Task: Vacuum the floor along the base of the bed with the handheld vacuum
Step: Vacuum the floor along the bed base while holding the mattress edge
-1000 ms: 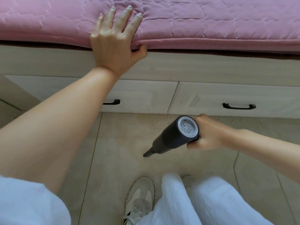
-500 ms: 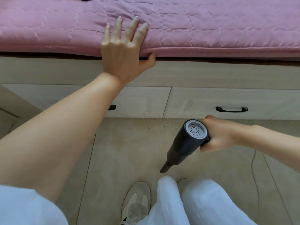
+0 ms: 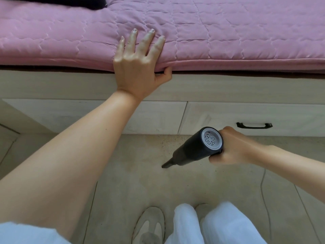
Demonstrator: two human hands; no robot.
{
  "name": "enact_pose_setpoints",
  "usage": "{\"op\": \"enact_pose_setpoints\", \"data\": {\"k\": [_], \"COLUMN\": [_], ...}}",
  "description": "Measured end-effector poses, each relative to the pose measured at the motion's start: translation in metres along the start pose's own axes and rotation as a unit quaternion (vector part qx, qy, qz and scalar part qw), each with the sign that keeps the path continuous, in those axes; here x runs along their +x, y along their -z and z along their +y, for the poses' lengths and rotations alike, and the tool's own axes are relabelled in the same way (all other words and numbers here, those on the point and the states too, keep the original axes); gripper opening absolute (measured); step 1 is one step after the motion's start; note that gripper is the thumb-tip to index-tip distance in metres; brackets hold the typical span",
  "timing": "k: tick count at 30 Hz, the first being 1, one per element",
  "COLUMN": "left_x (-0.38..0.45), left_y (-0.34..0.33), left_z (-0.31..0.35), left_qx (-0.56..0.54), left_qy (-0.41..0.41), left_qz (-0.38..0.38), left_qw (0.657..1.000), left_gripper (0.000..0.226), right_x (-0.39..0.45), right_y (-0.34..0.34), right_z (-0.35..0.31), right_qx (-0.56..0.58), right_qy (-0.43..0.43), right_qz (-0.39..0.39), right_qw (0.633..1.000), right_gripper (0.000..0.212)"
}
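Note:
My right hand [image 3: 233, 148] grips the rear of a black handheld vacuum [image 3: 195, 150] with a grey vented end cap. Its narrow nozzle [image 3: 164, 166] points down and left, close to the beige tiled floor [image 3: 131, 173]. Dark specks of debris [image 3: 167, 141] lie on the tile just ahead of the nozzle, against the pale wooden bed base [image 3: 228, 88]. My left hand [image 3: 139, 67] rests on the edge of the pink quilted mattress pad [image 3: 228, 41], fingers straight on top and thumb tucked under the edge.
Two drawers run along the bed base; the right one has a black handle [image 3: 254, 125]. My white trousers [image 3: 211, 224] and a pale shoe [image 3: 149, 224] are at the bottom. A dark item [image 3: 79, 2] lies on the bed at top left.
The vacuum's nozzle has swung from pointing toward my feet to pointing left, nearer the specks by the bed base. My left hand has stayed on the mattress edge.

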State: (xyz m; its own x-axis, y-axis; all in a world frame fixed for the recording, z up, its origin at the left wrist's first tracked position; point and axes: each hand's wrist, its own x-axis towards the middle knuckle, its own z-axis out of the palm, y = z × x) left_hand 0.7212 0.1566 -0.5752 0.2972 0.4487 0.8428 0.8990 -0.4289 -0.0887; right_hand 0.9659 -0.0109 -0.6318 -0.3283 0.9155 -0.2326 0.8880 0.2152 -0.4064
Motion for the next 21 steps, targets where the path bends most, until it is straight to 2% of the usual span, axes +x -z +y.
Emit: {"op": "enact_pose_setpoints", "data": {"k": [7,13,21], "left_x": [0.0,0.0,-0.001], "left_y": [0.002,0.002,0.0], "left_z": [0.002,0.002,0.001], "left_qx": [-0.01,-0.008,-0.009], "left_qy": [0.013,0.012,0.012], "left_qz": [-0.005,-0.003,0.002], "left_qw": [1.0,1.0,1.0], "left_gripper": [0.053,0.053,0.054], "right_x": [0.015,0.025,0.035], "right_y": [-0.005,-0.006,-0.011], "right_z": [-0.006,-0.009,-0.011], "right_qx": [0.002,-0.013,-0.029], "right_qy": [-0.025,-0.025,-0.006], "right_qz": [0.029,0.045,0.062], "right_qw": [0.999,0.999,0.998], "right_gripper": [0.02,0.036,0.032]}}
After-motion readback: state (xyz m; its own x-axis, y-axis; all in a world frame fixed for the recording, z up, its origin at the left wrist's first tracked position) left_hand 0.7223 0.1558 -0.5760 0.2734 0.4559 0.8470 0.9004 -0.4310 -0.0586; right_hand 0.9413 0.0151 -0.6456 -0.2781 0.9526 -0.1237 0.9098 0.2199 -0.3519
